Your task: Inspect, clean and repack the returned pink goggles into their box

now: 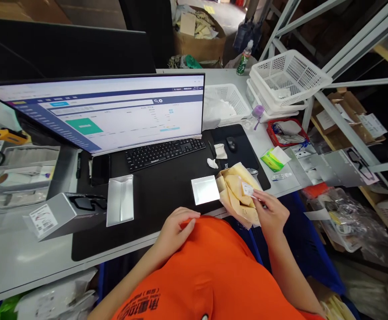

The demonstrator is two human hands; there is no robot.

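Observation:
At the desk's front edge, my right hand [272,213] pinches the corner of a small white printed label [247,189]. The label lies against a crumpled pale-yellow bag [236,202]; whether it is stuck to the bag, I cannot tell. My left hand [177,229] rests against the orange shirt [200,266], its fingers stretched out and holding nothing. Just left of the bag sits a shallow silvery-white box part [205,190]. Farther left are an open silver tray [120,200] and a grey box with a glasses picture [70,215].
A monitor [147,111], keyboard [165,153] and mouse [231,143] stand behind. White baskets [289,78], a red basket [287,132] and a green tissue pack [274,159] are at right. A metal rack [334,106] rises beyond. A blue bin [317,258] is below the desk.

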